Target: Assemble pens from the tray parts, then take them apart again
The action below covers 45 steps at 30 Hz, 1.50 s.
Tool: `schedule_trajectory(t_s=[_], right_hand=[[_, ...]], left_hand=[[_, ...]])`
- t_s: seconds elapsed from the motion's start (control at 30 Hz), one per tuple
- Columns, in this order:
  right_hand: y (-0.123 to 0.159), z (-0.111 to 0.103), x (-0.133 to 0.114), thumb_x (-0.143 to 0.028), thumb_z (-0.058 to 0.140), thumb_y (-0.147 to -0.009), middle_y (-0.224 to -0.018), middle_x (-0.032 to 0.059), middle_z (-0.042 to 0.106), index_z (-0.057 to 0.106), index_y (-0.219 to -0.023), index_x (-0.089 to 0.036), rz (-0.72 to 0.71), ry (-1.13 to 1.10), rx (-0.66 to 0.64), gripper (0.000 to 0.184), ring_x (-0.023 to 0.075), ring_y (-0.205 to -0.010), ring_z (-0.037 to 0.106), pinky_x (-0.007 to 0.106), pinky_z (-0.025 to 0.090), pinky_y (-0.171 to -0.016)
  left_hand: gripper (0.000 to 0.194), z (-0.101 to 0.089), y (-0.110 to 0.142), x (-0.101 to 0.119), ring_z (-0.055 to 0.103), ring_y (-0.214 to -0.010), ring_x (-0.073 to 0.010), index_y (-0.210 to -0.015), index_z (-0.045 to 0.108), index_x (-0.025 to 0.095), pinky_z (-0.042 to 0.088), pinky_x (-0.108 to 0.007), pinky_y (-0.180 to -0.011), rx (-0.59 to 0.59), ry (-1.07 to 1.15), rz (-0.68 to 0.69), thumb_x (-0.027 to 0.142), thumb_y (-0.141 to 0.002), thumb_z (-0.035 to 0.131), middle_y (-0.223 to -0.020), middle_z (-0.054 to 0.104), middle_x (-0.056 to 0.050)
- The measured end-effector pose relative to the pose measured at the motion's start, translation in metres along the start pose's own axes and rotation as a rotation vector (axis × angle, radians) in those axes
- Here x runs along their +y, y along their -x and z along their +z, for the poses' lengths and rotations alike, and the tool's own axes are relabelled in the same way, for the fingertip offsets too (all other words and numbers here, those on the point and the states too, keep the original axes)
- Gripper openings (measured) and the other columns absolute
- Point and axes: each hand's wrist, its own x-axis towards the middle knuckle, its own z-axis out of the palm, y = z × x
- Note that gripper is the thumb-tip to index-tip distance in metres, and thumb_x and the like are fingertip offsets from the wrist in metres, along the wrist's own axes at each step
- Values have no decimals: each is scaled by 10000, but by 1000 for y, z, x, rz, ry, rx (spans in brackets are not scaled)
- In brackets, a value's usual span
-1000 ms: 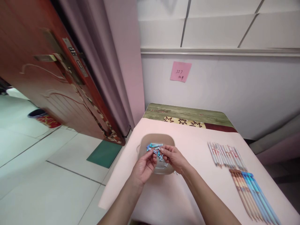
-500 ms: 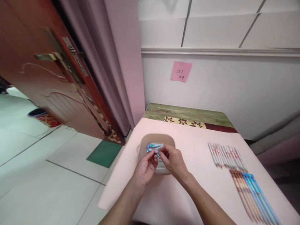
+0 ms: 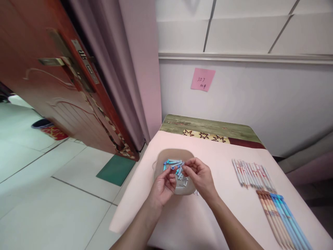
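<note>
Piece point(image 3: 182, 165) at right fingers point(image 3: 190, 172) too small to tell; door point(image 3: 39, 100) cropped by left edge.

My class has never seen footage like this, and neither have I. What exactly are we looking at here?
There is no machine: one person works with bare hands. The camera is worn on that person's head and looks forward and down, so the arms reach in from the bottom edge.

The left hand holds a small blue piece. The right hand is pinched close beside it; what its fingers grip is too small to tell.

Below them stands a beige bin with more blue and whitish pieces. On the pink cover, towards the right, lie pale sticks, then brown-topped pens beside blue-topped pens.
</note>
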Motion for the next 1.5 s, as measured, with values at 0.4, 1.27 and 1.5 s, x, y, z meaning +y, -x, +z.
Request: schedule_trajectory(t_s=[0.4, 1.27, 1.5], right_hand=[[15, 11, -5, -174, 538, -902, -907, 3, 738, 656, -989, -225, -581, 769, 93, 155, 133, -800, 690, 217, 504, -732], [-7, -14, 13, -433, 618, -811, -752, 26, 693, 674, -965, -169, 57, 478, -39, 311, 140, -629, 609, 236, 470, -581], [-20, 3, 22, -173, 612, -777, -918, 35, 733, 734, -868, -244, 24, 1322, -430, 168, 188, -860, 663, 241, 440, -697]], left_hand=[[141, 0, 6, -9, 526, -424, -46, -799, 621, 70, 438, -115, -380, -24, -52, 17, 102, -898, 526, -564, 583, -8], [148, 0, 19, 32, 478, -439, -16, -870, 586, 66, 397, -108, -373, -4, 34, 217, 110, -936, 461, -760, 663, -74], [120, 0, 26, 43, 490, -447, -24, -906, 578, 64, 414, -119, -378, 14, 9, 253, 111, -933, 470, -747, 649, -60]])
